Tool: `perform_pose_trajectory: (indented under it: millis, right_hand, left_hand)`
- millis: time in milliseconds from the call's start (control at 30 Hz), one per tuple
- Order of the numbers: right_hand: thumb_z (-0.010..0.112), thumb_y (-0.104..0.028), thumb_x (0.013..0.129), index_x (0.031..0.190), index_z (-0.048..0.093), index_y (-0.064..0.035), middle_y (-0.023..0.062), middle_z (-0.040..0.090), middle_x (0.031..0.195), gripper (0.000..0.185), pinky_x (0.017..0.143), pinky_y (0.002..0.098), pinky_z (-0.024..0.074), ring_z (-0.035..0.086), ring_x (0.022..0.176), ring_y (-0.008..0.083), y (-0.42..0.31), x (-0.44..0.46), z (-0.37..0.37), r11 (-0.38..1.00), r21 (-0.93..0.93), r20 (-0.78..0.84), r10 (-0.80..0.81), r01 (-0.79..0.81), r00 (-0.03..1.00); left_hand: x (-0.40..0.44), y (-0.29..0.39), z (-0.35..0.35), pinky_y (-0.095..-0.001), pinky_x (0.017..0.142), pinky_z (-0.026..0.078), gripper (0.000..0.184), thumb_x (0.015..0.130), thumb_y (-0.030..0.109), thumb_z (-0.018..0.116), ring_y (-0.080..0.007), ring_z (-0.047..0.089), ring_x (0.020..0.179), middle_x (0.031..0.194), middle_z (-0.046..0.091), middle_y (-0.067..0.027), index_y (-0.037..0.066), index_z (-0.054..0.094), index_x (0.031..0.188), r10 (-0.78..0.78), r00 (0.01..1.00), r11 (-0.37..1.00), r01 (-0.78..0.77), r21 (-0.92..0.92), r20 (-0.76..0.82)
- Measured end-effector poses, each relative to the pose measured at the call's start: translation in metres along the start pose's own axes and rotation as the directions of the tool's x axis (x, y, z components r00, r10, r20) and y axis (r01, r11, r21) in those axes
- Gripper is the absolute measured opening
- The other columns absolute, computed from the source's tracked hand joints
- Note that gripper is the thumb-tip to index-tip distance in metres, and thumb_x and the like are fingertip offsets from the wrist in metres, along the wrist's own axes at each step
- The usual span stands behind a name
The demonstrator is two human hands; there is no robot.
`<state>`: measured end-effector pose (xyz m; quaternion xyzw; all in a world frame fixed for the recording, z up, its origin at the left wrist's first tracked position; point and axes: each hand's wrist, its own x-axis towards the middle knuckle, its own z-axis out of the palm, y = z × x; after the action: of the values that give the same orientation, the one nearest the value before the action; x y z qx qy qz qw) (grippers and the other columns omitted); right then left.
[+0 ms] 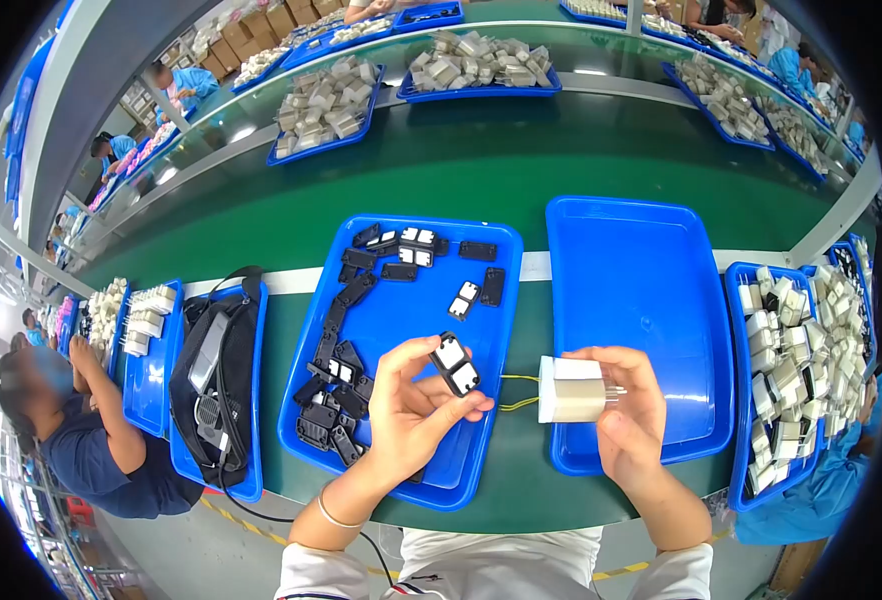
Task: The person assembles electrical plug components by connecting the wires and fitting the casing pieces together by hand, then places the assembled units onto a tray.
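Observation:
My left hand (pixel 406 412) pinches a small black plug cover with white panels (pixel 455 364), held tilted above the right side of a blue tray (pixel 391 305). In my right hand (pixel 636 415) is a white and beige charger housing (pixel 573 390), lying sideways with its metal prongs toward my palm. Thin yellow wires (pixel 519 406) come out of its white end and run toward my left fingers; I cannot tell where they end. More black covers (pixel 358 258), some with white panels, lie in the left tray, mostly along its far and left sides.
A second blue tray (pixel 631 290) sits right of the first. Beyond it, another tray holds piled charger housings (pixel 786 370). On the left, a black bag (pixel 211 370) lies in a tray beside a seated person (pixel 96 430). Piled housings (pixel 481 62) stand on the raised shelf ahead.

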<state>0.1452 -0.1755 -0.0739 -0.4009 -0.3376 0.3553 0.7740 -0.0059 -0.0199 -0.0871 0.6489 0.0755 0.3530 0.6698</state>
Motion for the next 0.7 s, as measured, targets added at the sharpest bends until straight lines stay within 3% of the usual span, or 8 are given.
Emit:
perform_pose_trajectory:
  millis: [167, 300, 400, 500, 600, 700]
  right_hand:
    - [0.063, -0.008, 0.077, 0.121, 0.038, 0.0002, 0.0208, 0.044, 0.123, 0.051, 0.093, 0.041, 0.042, 0.047, 0.113, 0.0277, 0.003, -0.001, 0.0, 1.0, 0.027, -0.049, -0.009, 0.011, 0.999]
    - [0.06, -0.014, 0.08, 0.124, 0.036, -0.0003, 0.02, 0.044, 0.125, 0.051, 0.086, 0.0407, 0.0448, 0.05, 0.109, 0.029, 0.001, 0.001, 0.0, 0.979, 0.184, -0.037, 0.094, -0.085, 0.995]
    - [0.057, -0.016, 0.082, 0.125, 0.036, -0.0013, 0.0199, 0.044, 0.125, 0.05, 0.082, 0.0404, 0.0456, 0.051, 0.107, 0.0296, 0.003, 0.001, 0.0, 0.958, 0.243, 0.034, 0.146, -0.15, 0.989]
    - [0.056, -0.018, 0.082, 0.126, 0.036, -0.0023, 0.0196, 0.044, 0.126, 0.051, 0.087, 0.0426, 0.0435, 0.049, 0.111, 0.0309, 0.006, 0.0, -0.002, 0.963, 0.218, 0.044, 0.152, -0.158, 0.987]
    - [0.059, -0.034, 0.08, 0.125, 0.039, -0.0046, 0.0199, 0.045, 0.123, 0.057, 0.085, 0.0473, 0.0467, 0.049, 0.111, 0.0333, 0.007, 0.001, 0.001, 0.906, 0.362, 0.056, 0.216, -0.222, 0.975]
    - [0.058, -0.036, 0.08, 0.125, 0.04, -0.0062, 0.0203, 0.043, 0.125, 0.057, 0.091, 0.0544, 0.042, 0.044, 0.116, 0.0359, 0.012, -0.002, 0.001, 0.796, 0.516, 0.178, 0.263, -0.317, 0.948]
  left_hand:
    - [0.001, 0.005, 0.003, -0.0412, 0.08, 0.054, 0.067, 0.072, -0.02, 0.058, -0.0334, 0.058, 0.099, 0.123, 0.04, -0.0204, 0.01, 0.03, 0.125, -0.068, 0.998, 0.986, 0.067, -0.15, 0.0]
    - [0.0, 0.001, 0.002, -0.0466, 0.074, 0.055, 0.039, 0.087, 0.0, 0.051, -0.0415, 0.054, 0.103, 0.123, 0.039, -0.0204, 0.014, 0.031, 0.118, 0.024, 0.998, 0.981, -0.014, -0.191, 0.05]
    - [0.0, -0.003, 0.004, -0.0472, 0.08, 0.053, 0.018, 0.092, 0.005, 0.043, -0.0415, 0.052, 0.106, 0.12, 0.041, -0.0214, 0.008, 0.036, 0.109, -0.016, 0.999, 0.934, 0.027, -0.357, 0.034]
    - [0.0, -0.003, 0.001, -0.0467, 0.08, 0.053, 0.011, 0.095, 0.012, 0.037, -0.0409, 0.052, 0.107, 0.119, 0.042, -0.0219, 0.007, 0.037, 0.105, -0.013, 0.993, 0.964, 0.045, -0.262, 0.121]
    - [-0.004, 0.0, 0.001, -0.0439, 0.082, 0.053, 0.011, 0.092, 0.002, 0.043, -0.0358, 0.053, 0.107, 0.112, 0.048, -0.021, -0.001, 0.046, 0.102, -0.047, 0.973, 0.967, 0.101, -0.234, 0.225]
    - [-0.009, 0.0, 0.007, -0.038, 0.084, 0.051, 0.013, 0.088, -0.005, 0.048, -0.0285, 0.055, 0.105, 0.108, 0.054, -0.0201, -0.004, 0.051, 0.1, -0.111, 0.968, 0.968, 0.156, -0.198, 0.225]
